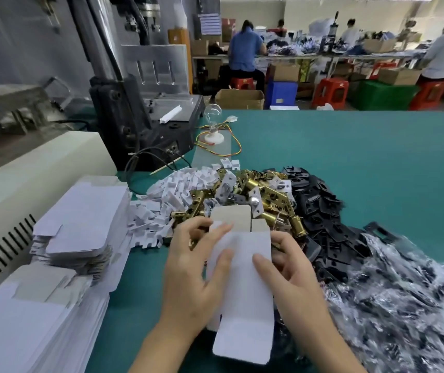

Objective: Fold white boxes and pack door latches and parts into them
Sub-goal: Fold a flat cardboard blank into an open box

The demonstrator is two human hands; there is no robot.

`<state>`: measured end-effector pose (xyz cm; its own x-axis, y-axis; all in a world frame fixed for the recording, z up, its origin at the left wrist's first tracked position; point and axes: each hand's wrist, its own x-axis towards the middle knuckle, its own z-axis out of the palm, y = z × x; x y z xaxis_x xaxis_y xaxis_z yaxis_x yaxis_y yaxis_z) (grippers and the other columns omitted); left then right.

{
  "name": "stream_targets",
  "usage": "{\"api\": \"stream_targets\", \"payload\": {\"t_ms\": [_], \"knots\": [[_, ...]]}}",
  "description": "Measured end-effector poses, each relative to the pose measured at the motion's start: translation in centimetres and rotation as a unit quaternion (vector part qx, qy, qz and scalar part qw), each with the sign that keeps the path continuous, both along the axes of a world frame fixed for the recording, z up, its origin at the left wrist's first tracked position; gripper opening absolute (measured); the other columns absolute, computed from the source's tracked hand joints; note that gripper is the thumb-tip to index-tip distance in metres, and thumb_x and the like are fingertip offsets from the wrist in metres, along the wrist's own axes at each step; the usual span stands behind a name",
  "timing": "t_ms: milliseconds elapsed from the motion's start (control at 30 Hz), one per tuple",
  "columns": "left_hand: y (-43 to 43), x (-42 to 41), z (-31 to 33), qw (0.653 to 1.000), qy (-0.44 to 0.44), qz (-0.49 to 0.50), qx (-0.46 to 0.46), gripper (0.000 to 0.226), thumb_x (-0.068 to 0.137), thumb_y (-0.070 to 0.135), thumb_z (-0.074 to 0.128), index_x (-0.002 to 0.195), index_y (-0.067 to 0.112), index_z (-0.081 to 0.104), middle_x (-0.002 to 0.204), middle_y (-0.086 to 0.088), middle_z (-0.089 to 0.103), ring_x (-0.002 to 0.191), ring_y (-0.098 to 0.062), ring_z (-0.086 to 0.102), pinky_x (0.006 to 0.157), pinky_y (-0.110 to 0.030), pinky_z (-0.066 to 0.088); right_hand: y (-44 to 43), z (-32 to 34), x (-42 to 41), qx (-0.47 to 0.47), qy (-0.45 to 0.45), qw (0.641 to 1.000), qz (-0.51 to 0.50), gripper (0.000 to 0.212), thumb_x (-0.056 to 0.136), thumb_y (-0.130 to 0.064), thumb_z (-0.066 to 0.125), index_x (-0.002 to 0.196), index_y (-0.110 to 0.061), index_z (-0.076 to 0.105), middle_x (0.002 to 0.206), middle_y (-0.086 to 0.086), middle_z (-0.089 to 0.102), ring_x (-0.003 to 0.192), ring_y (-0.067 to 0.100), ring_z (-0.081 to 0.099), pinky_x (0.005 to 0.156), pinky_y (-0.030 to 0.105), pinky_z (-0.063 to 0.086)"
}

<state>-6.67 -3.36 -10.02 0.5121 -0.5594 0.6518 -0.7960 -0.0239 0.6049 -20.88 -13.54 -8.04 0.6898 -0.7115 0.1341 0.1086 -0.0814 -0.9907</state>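
Grips one white box (242, 278) in both hands, just on the near side of the heap of brass latches (256, 189). Left hand (188, 278) curled round the box's left edge, thumb laid on the top face. Right hand (293, 267) pinching the right edge, thumb on top, fingers tucked behind. Long axis pointing straight at the heap: far flaps open, showing grey card, touching or overlapping the heap's near edge; near flap pointing away from it. Looks not yet squared up, so probably still the folding step. Latches dead ahead of the open far end, about equally close to either hand. Left of the heap, white plastic parts (172, 189), then stacked flat blanks (81, 219). Right of the heap, black plates (317, 200) and bagged parts (404, 292).
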Motion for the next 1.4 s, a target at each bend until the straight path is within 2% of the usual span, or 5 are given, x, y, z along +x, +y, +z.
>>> {"api": "stream_targets", "payload": {"t_ms": [533, 733, 933, 1100, 1400], "knots": [[-0.4, -0.9, 0.7, 0.995, 0.091, 0.023, -0.043, 0.037, 0.11, 0.037, 0.035, 0.073, 0.033, 0.042, 0.077, 0.014, 0.045, 0.078, -0.016, 0.048, 0.07, -0.035, 0.038, 2.6, -0.4, 0.6, 0.083, 0.027, 0.976, 0.198, 0.042, 0.083, -0.044, 0.074, 0.122, -0.03, 0.063, 0.116, 0.016, 0.067, 0.093, 0.021, 0.068, 0.079, 0.037, 0.056], [-0.3, -0.6, 0.5, 0.969, 0.196, 0.069, -0.131, 0.048, 0.107, 0.046, 0.038, 0.064, 0.025, 0.039, 0.063, 0.008, 0.044, 0.063, -0.019, 0.043, 0.063, -0.041, 0.038, 3.1, -1.2, 0.9, 0.044, 0.106, 0.964, 0.238, 0.098, 0.066, -0.085, 0.072, 0.146, -0.035, 0.046, 0.142, -0.011, 0.056, 0.126, 0.013, 0.062, 0.106, 0.041, 0.052], [-0.2, -1.0, 0.6, 0.969, 0.177, 0.063, -0.161, 0.046, 0.109, 0.042, 0.035, 0.065, 0.028, 0.042, 0.064, 0.01, 0.047, 0.064, -0.016, 0.046, 0.066, -0.041, 0.037, 3.6, -1.2, 0.9, 0.12, 0.087, 0.947, 0.285, 0.097, 0.076, -0.066, 0.081, 0.155, -0.04, 0.032, 0.143, 0.006, 0.061, 0.132, 0.028, 0.06, 0.113, 0.064, 0.041], [-0.1, -1.0, 0.8, 0.973, 0.137, 0.037, -0.184, 0.028, 0.106, 0.033, 0.04, 0.087, 0.024, 0.06, 0.095, 0.013, 0.061, 0.097, -0.021, 0.06, 0.084, -0.032, 0.046, 2.4, -0.1, 0.2, 0.146, 0.021, 0.959, 0.242, 0.111, 0.064, -0.069, 0.087, 0.154, -0.028, 0.037, 0.137, 0.012, 0.065, 0.126, 0.033, 0.064, 0.104, 0.052, 0.051], [-0.3, -1.3, 1.6, 0.882, 0.427, -0.181, -0.086, 0.067, 0.086, 0.072, 0.062, 0.124, 0.017, 0.068, 0.112, -0.003, 0.076, 0.096, -0.018, 0.068, 0.076, -0.028, 0.058, 0.2, 2.4, -1.2, 0.222, -0.113, 0.952, 0.179, 0.124, 0.053, -0.064, 0.093, 0.153, -0.015, 0.039, 0.142, 0.017, 0.062, 0.127, 0.039, 0.062, 0.103, 0.052, 0.054]]}}
